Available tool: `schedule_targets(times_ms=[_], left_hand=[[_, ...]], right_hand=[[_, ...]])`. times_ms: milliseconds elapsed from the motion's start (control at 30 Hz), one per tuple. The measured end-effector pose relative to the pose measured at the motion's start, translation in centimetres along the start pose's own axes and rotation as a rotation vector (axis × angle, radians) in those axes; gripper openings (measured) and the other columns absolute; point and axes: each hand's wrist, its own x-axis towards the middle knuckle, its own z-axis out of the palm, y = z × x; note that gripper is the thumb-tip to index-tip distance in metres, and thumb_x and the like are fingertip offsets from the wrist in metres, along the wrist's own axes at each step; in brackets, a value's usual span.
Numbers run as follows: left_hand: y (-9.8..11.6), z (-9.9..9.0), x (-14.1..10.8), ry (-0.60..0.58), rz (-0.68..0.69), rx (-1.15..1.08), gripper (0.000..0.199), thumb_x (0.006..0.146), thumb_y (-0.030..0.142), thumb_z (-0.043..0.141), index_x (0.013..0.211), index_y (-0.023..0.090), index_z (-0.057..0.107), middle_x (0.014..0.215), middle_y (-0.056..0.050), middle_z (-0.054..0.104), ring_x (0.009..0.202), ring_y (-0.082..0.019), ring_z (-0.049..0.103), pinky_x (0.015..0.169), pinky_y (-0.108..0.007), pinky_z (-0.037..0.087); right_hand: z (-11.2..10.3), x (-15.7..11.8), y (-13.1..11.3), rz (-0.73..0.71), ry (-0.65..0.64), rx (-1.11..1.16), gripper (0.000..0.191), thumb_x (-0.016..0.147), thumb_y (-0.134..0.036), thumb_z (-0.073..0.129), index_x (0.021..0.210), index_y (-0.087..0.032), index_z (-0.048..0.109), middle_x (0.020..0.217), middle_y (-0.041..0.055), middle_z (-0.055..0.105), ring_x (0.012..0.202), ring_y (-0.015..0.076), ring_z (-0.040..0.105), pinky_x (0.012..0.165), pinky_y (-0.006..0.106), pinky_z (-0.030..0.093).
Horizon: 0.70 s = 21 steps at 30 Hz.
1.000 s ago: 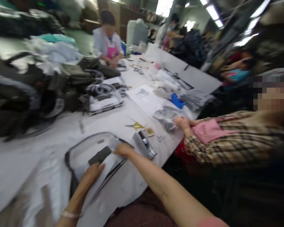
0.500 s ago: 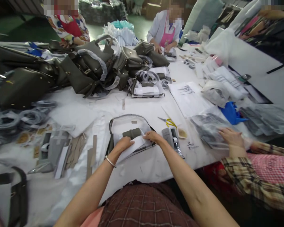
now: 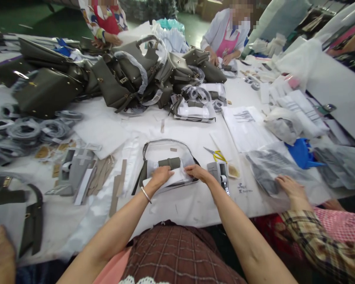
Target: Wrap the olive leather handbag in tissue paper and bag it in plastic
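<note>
In front of me on the table lies an olive-green handbag (image 3: 142, 173), flat, its strap looped away from me. White wrapping paper (image 3: 179, 178) partly covers it, and a rolled olive-green flap or strip (image 3: 169, 162) shows along the paper's far edge. My left hand (image 3: 162, 174) has its fingers closed on the paper's left part. On the right side, my right hand (image 3: 196, 172) pinches the same paper near the bag's edge. Some fingertips are hidden. Right of the bag are yellow-handled snips (image 3: 218, 155) and a grey tape dispenser (image 3: 215, 171).
Olive handbags (image 3: 130, 75) are heaped at the back left. Another tape dispenser (image 3: 73, 169) and brown strips (image 3: 117, 187) lie to my left. A co-worker's hand (image 3: 292, 189) rests by plastic bags (image 3: 272, 165) at right; another person's hand (image 3: 1, 252) touches a bag at lower left.
The view has swung left, so the table's things sit farther right. My hands stay at the paper, with slight finger movement. The person at the back left now has a white sheet by their hand.
</note>
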Motion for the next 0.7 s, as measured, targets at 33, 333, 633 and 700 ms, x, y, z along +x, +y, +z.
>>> schedule_targets(times_ms=[33,333,633,700], left_hand=[[0.2,0.0,-0.1,0.005,-0.003,0.000,0.030,0.091,0.042,0.050,0.108,0.022,0.064,0.114,-0.013,0.066,0.110,-0.034,0.059,0.088,-0.045,0.046],[0.8,1.0,-0.1,0.087,0.021,0.039,0.032,0.093,0.044,0.050,0.112,0.023,0.064,0.112,-0.015,0.067,0.111,-0.038,0.058,0.090,-0.058,0.043],[0.5,1.0,0.8,0.056,0.029,0.030,0.037,0.092,0.049,0.048,0.111,0.022,0.065,0.117,-0.014,0.066,0.113,-0.039,0.058,0.091,-0.057,0.043],[0.3,0.6,1.3,-0.004,0.035,0.035,0.045,0.092,0.053,0.046,0.116,0.019,0.063,0.121,-0.017,0.063,0.115,-0.039,0.057,0.091,-0.053,0.044]], right_hand=[[0.1,0.2,0.1,0.003,0.035,-0.016,0.021,0.071,-0.014,0.058,0.086,-0.013,0.071,0.061,-0.0019,0.058,0.056,0.0091,0.045,0.055,0.020,0.037],[0.1,0.7,0.4,0.115,0.263,-0.236,0.010,0.066,-0.014,0.066,0.076,-0.013,0.068,0.048,0.0000,0.055,0.045,0.0113,0.048,0.047,0.022,0.036],[-0.1,0.4,-0.1,0.127,0.137,-0.117,0.006,0.069,-0.013,0.061,0.063,-0.015,0.060,0.039,-0.0041,0.043,0.038,0.0069,0.031,0.040,0.021,0.021],[-0.2,0.0,0.4,0.096,0.156,-0.059,0.009,0.074,-0.020,0.060,0.068,-0.016,0.056,0.042,-0.0050,0.044,0.040,0.0063,0.033,0.042,0.020,0.021]])
